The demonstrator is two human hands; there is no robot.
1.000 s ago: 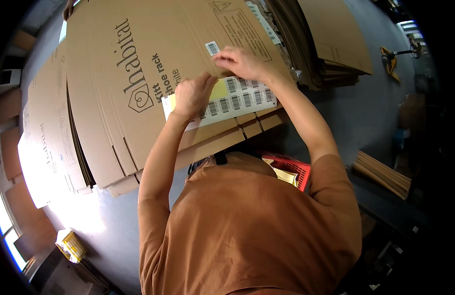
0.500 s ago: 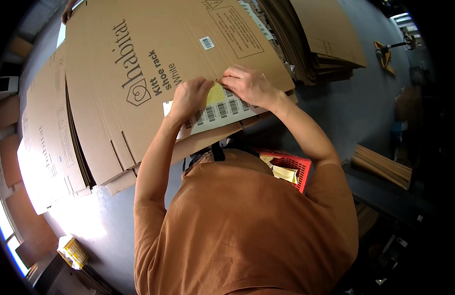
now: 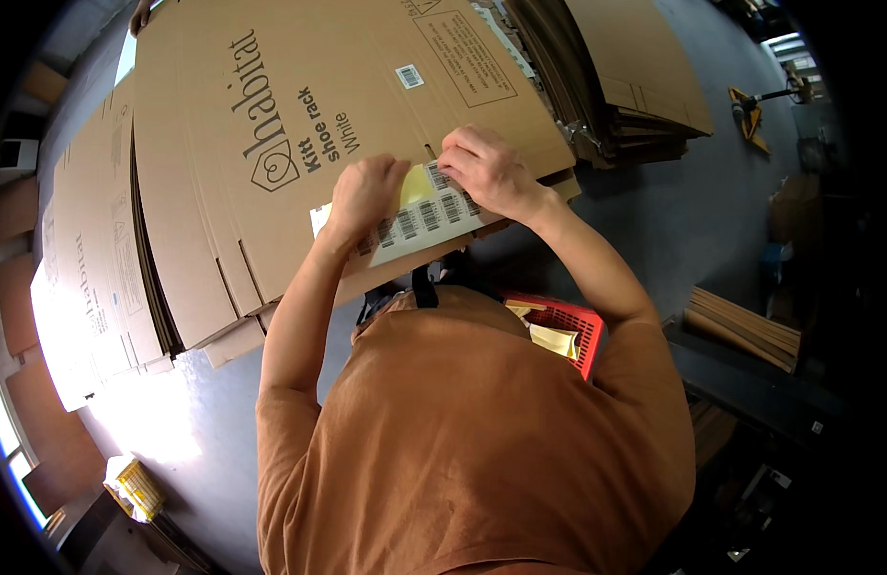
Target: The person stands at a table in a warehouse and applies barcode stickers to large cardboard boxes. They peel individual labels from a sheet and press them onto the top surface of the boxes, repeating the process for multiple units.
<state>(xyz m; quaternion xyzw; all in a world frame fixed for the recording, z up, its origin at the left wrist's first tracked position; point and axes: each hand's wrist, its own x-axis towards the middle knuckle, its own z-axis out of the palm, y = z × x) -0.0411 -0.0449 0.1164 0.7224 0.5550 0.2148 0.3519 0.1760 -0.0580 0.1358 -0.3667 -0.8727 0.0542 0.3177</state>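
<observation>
In the view from my head, I am standing at a stack of flat brown cartons, and the printed top carton (image 3: pixel 194 172) is spreading broad and level before me. A small white sticker (image 3: pixel 409 77) is showing on its board beyond my hands. A second pile (image 3: pixel 89 278) is lying to the left in a glare of light, and another person's hand (image 3: pixel 142 14) is touching the far left corner. A further stack (image 3: pixel 645 72) is rising at the upper right, and the grey floor (image 3: pixel 673 192) is running past it toward a yellow pallet jack (image 3: pixel 750 120).

The near edge of the cartons is passing close in front of my body, with a red basket (image 3: pixel 585 345) sitting below it on my right. Flat board is stretching forward beyond my fingers; on the right, the carton's side is ending not far past my wrist, with floor beyond.

The white label sheet (image 3: pixel 427 218), yellow along part of its upper side, is lying on the carton by that near edge, under both my hands. My left hand (image 3: pixel 365 198) is covering its left part, fingers curled together; my right hand (image 3: pixel 489 174) is bending over its upper right, fingertips gathered at the labels. I cannot tell whether either is pinching anything.
</observation>
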